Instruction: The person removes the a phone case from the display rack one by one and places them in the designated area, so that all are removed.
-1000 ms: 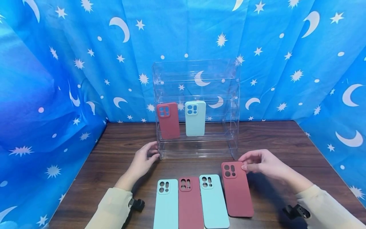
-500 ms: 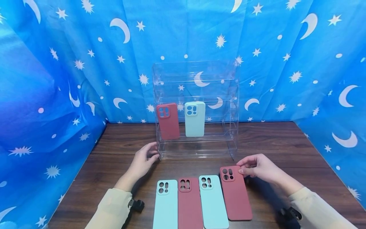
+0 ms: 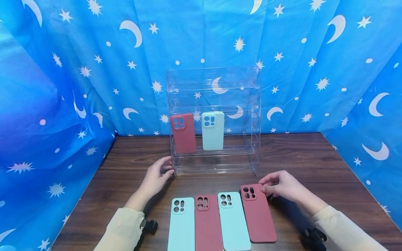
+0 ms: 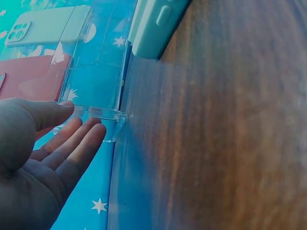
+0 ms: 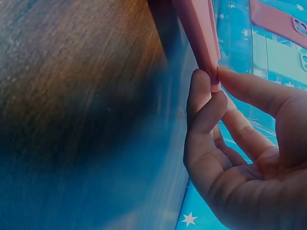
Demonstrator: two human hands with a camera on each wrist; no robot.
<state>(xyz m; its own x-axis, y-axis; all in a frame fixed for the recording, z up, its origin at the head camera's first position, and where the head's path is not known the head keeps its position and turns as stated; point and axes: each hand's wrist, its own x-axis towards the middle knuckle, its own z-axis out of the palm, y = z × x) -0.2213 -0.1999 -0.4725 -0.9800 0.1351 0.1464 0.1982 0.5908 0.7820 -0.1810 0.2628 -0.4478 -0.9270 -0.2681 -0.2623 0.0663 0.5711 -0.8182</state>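
Observation:
My right hand (image 3: 281,186) pinches the top right corner of a dark red phone case (image 3: 259,216) between thumb and fingers; the right wrist view shows that case (image 5: 201,36) edge-on. The case lies at the right end of a row, beside a mint case (image 3: 235,223), another red case (image 3: 208,225) and a second mint case (image 3: 182,226). Relaxed fingers of my left hand (image 3: 157,177) rest at the lower left corner of a clear tiered display stand (image 3: 216,165); the left wrist view has the hand (image 4: 53,153) right at the stand's edge.
One red case (image 3: 185,134) and one mint case (image 3: 213,132) stand upright side by side on a lower tier of the stand. Blue curtain (image 3: 201,35) with moons and stars encloses the wooden table (image 3: 298,153) at the back and sides.
My right hand has brought the red case down and slightly left, closer to the row's mint case. The left hand stays at the stand; the head view shifts slightly.

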